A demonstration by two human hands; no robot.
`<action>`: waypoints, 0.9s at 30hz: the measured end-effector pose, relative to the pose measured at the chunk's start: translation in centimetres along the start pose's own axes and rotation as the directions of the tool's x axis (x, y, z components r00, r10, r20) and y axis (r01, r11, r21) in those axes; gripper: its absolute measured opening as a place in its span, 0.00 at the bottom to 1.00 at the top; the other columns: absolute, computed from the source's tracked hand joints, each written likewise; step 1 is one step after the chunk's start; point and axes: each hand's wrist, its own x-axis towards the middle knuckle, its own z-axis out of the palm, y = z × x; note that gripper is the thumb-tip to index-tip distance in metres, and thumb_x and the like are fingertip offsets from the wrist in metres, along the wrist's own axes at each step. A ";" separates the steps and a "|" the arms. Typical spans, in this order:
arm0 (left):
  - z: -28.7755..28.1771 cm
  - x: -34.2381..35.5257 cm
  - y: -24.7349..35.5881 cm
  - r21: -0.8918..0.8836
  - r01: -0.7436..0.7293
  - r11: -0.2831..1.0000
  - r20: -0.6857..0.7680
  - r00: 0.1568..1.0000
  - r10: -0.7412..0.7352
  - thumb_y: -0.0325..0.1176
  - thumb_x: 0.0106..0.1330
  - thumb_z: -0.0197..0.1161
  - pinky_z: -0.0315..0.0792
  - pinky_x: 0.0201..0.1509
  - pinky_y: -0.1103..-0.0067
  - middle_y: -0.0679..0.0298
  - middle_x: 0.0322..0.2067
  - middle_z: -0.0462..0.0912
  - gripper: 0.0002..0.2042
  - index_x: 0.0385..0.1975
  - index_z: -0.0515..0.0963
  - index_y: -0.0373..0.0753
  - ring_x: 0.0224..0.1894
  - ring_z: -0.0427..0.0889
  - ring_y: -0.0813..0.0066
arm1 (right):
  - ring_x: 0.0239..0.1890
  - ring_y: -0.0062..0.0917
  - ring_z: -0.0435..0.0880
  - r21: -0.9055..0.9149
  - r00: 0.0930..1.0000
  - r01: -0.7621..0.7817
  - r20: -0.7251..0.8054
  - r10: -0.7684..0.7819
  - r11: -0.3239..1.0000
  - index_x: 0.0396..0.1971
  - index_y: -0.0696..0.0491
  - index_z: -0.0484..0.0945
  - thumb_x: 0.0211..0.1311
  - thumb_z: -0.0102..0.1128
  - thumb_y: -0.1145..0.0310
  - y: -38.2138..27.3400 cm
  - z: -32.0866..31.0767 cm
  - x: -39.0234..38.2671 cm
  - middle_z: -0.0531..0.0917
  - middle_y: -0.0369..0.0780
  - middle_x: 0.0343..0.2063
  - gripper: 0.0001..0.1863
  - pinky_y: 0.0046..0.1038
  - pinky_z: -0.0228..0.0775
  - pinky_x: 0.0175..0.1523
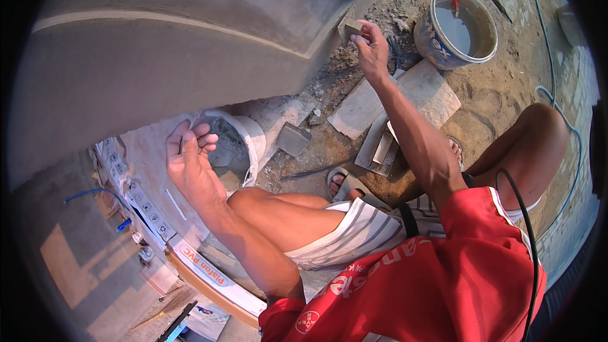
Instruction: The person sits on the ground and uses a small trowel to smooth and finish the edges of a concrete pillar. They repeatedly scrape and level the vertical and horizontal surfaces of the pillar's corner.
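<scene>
A grey plastered wall [183, 57] with a pale curved band fills the upper left. My right hand [372, 50] grips a small flat grey pad [350, 30] against the wall's corner edge. My left hand [190, 155] is raised just under the wall's lower edge, fingers curled near the thumb around something thin that I cannot make out. Beside and partly behind it stands a white bucket [253, 142] of grey mix. My legs [285, 218] are bent below my arms.
A bucket of cloudy water [462, 25] stands on sandy rubble at upper right. Flat boards [430, 88], a metal float [373, 152] and a grey block [293, 139] lie on the ground. A long printed panel [196, 259] runs along the lower left; a hose [573, 130] lies at right.
</scene>
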 end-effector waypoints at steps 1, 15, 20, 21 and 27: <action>0.1 0.0 0.0 0.001 -0.001 1.000 0.004 1.000 0.001 0.31 0.68 0.58 0.71 0.38 0.81 0.56 0.34 0.80 0.14 0.49 0.71 0.28 0.32 0.79 0.72 | 0.41 0.22 0.79 -0.075 0.999 0.039 -0.013 -0.040 0.996 0.48 0.54 0.75 0.55 0.58 0.80 0.3 0.0 0.3 0.82 0.38 0.37 0.18 0.25 0.71 0.49; 0.2 -0.1 0.0 -0.011 -0.007 1.000 0.027 1.000 0.007 0.31 0.68 0.58 0.71 0.38 0.80 0.56 0.34 0.81 0.14 0.48 0.71 0.30 0.32 0.79 0.72 | 0.39 0.22 0.80 -0.103 0.996 -0.003 -0.091 -0.006 0.995 0.49 0.53 0.76 0.55 0.58 0.80 0.2 0.4 -1.2 0.83 0.39 0.37 0.19 0.25 0.72 0.47; 0.6 -0.1 0.2 0.010 -0.004 1.000 0.021 1.000 0.003 0.30 0.68 0.57 0.71 0.38 0.80 0.56 0.34 0.81 0.14 0.48 0.71 0.29 0.32 0.79 0.72 | 0.40 0.21 0.79 -0.168 0.999 0.028 -0.032 -0.034 0.985 0.50 0.52 0.75 0.56 0.58 0.81 0.7 0.3 0.6 0.82 0.37 0.39 0.20 0.24 0.71 0.48; 0.8 0.0 0.2 0.011 0.000 1.000 0.020 1.000 0.000 0.30 0.68 0.57 0.71 0.38 0.81 0.56 0.34 0.81 0.14 0.48 0.71 0.29 0.32 0.79 0.72 | 0.41 0.20 0.79 -0.179 1.000 0.007 -0.026 -0.011 0.984 0.51 0.52 0.75 0.57 0.58 0.81 1.1 0.1 0.2 0.82 0.37 0.39 0.20 0.24 0.71 0.49; 0.6 -0.2 0.4 0.010 0.004 1.000 0.024 1.000 -0.004 0.31 0.68 0.57 0.71 0.38 0.80 0.56 0.34 0.80 0.14 0.48 0.71 0.29 0.33 0.78 0.73 | 0.39 0.21 0.80 -0.154 0.996 -0.094 -0.015 0.092 0.984 0.51 0.50 0.76 0.55 0.58 0.79 1.1 -0.5 -2.4 0.83 0.38 0.38 0.21 0.25 0.72 0.48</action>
